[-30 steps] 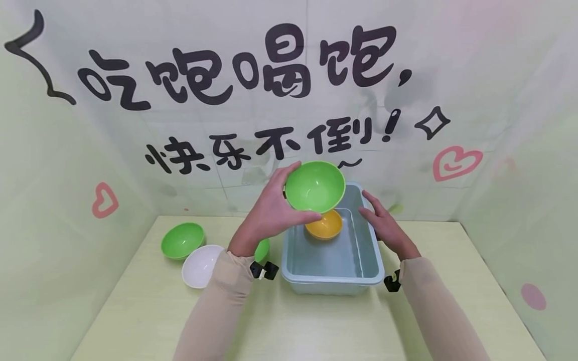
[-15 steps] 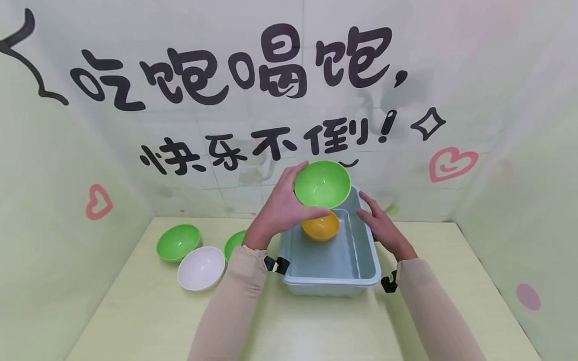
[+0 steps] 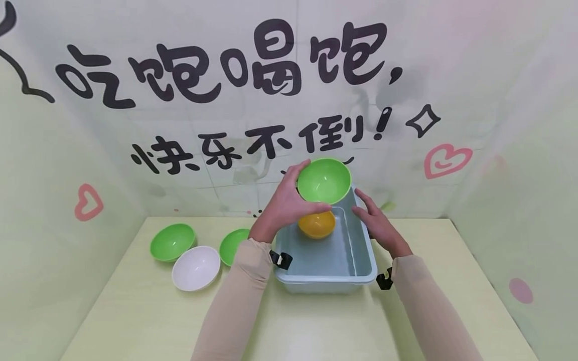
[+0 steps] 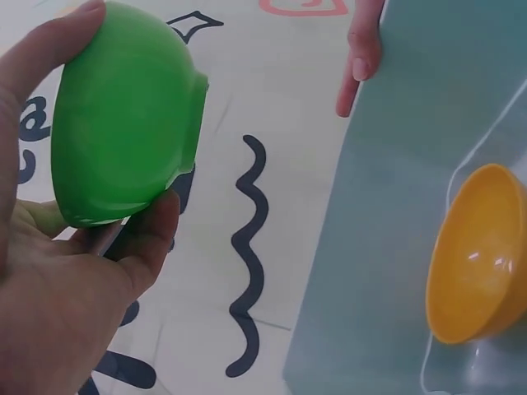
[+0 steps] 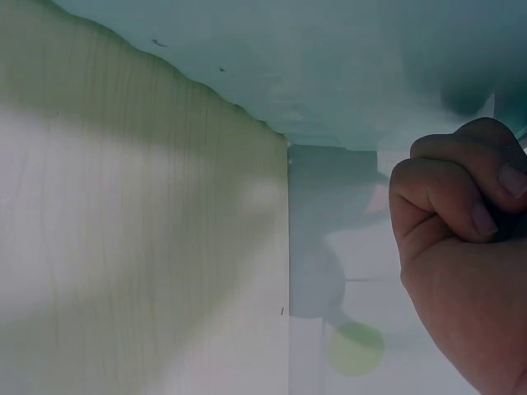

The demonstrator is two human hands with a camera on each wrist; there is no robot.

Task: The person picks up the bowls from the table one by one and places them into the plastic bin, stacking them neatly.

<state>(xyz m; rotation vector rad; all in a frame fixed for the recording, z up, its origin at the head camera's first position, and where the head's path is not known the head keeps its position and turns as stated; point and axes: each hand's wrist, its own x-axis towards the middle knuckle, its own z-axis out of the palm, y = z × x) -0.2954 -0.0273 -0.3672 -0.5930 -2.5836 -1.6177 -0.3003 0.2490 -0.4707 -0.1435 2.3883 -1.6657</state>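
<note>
My left hand [image 3: 289, 203] holds a green bowl [image 3: 324, 180] by its side, tilted so that its inside faces me. The bowl is held up over the far part of a blue-grey plastic basin [image 3: 325, 279]. Inside the basin lies a yellow bowl [image 3: 317, 225], also seen in the left wrist view (yellow bowl [image 4: 478, 255]). My right hand [image 3: 379, 223] grips the basin's right rim, thumb at the inner side. In the right wrist view the lower fingers [image 5: 445, 185] are curled beside the basin's outer wall.
On the table [image 3: 311, 326], left of the basin, stand a green bowl [image 3: 172, 242], a white bowl [image 3: 196, 268] and another green bowl [image 3: 232, 245], partly behind the left sleeve. A wall [image 3: 217, 200] with black lettering closes off the back.
The left hand has carried the green bowl rightward, further over the basin. This uncovers the green bowl beside the left sleeve. The right hand stays at the basin rim; the view has shifted slightly.
</note>
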